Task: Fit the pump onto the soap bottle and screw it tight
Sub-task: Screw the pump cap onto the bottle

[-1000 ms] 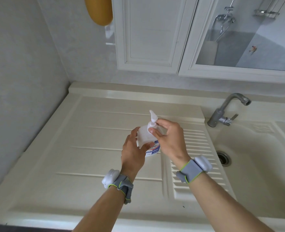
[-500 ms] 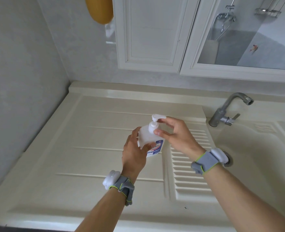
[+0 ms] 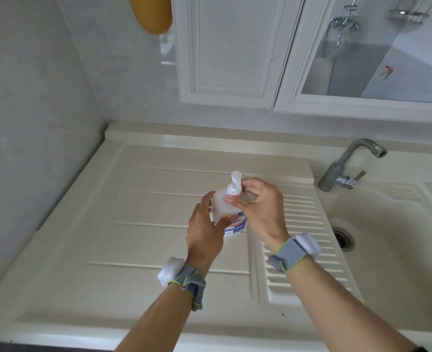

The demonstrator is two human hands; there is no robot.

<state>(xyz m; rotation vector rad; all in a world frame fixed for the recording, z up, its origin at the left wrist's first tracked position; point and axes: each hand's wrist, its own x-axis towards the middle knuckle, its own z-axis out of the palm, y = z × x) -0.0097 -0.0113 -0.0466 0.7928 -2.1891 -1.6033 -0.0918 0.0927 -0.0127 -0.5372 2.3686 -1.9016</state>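
A translucent white soap bottle (image 3: 221, 203) with a blue and white label stands on the cream drainboard (image 3: 138, 224). My left hand (image 3: 206, 229) wraps around the bottle's body from the near left side. A white pump (image 3: 234, 185) sits on the bottle's neck, its nozzle pointing away from me. My right hand (image 3: 259, 207) pinches the pump's collar between thumb and fingers. The bottle's lower part is hidden behind my left hand.
A ribbed drain section (image 3: 301, 240) lies to the right of the bottle, then a sink basin (image 3: 392, 237) with a drain (image 3: 344, 238) and a metal tap (image 3: 346, 163). White cabinet doors (image 3: 225, 52) and a mirror hang on the back wall. A wall stands at the left.
The pump's nozzle has turned from pointing right, half a second ago, to pointing away. My right hand has regripped lower and closer to the collar. The left hand keeps its hold.
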